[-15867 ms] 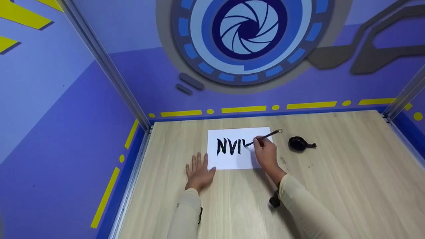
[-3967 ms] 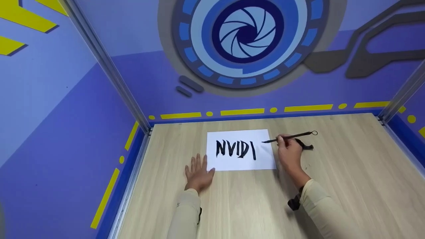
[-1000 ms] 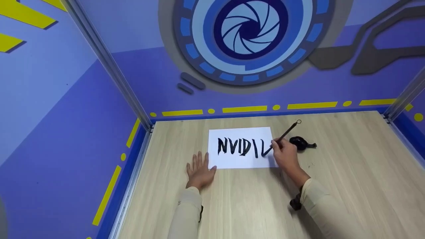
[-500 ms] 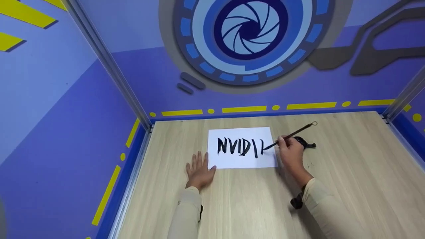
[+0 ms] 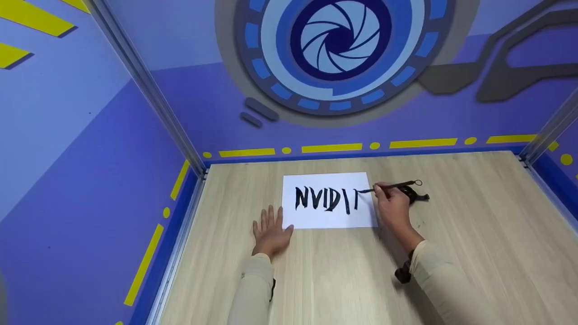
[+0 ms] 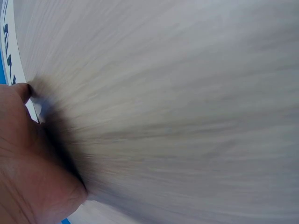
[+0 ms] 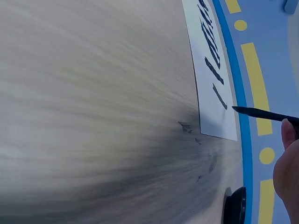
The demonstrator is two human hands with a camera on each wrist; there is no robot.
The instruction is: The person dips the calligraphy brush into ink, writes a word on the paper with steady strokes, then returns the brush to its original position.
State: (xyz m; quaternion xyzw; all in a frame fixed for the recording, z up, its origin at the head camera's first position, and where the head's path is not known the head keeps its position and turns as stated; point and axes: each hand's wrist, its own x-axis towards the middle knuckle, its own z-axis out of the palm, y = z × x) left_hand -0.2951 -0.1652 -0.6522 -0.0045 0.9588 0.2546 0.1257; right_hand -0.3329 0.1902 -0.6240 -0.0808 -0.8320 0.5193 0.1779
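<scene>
A white sheet of paper [image 5: 316,221] lies on the wooden table, bearing bold black letters [image 5: 317,199] that read NVID, then two separate strokes. My left hand [image 5: 273,234] rests flat with fingers spread at the sheet's lower left, its thumb on the corner. My right hand [image 5: 393,210] pinches a dark writing brush [image 5: 397,185] with a loop at its end. The brush tip is by the top of the last stroke; in the right wrist view the brush [image 7: 261,113] points at that stroke, but whether it touches the paper I cannot tell.
Behind my right hand sits a glossy black round dish [image 5: 412,194] with a short handle, partly hidden. Small dark marks [image 7: 186,127] are on the table right of the paper. Purple-blue panels [image 5: 253,90] and metal posts [image 5: 144,81] bound the table's back and sides.
Over the earlier frames, letters and strokes were added rightward after NVI. In the last half second the brush tip has risen along the last stroke and its handle tilted flatter. My left hand stays put.
</scene>
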